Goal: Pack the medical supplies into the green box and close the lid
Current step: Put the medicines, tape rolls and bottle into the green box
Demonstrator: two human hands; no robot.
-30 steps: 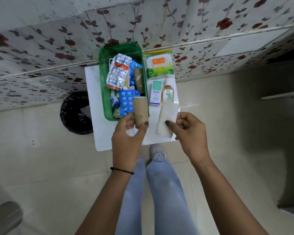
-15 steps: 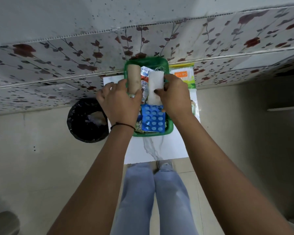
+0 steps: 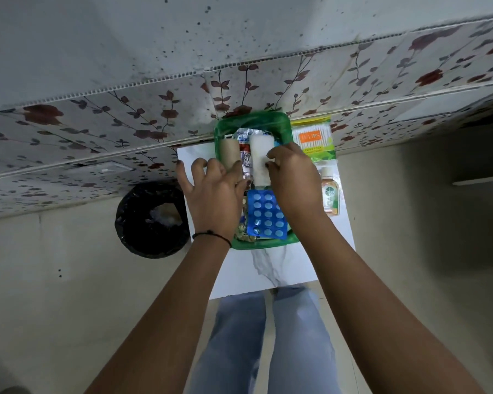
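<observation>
Rolls lie side by side in the green box (image 3: 283, 126), tan roll (image 3: 230, 153) under the spread, seemingly let-go left hand (image 3: 214, 191), white roll (image 3: 259, 160) pinched by the right hand (image 3: 292, 177), above a blue blister pack (image 3: 265, 214) (swab pack (image 3: 313, 137) and bottle (image 3: 330, 194) wait outside at 3 o'clock).

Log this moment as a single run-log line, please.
phase: packing | left hand: open, releasing tan roll | right hand: grip on white roll | green box: unlidded | outside: swab pack, bottle
</observation>
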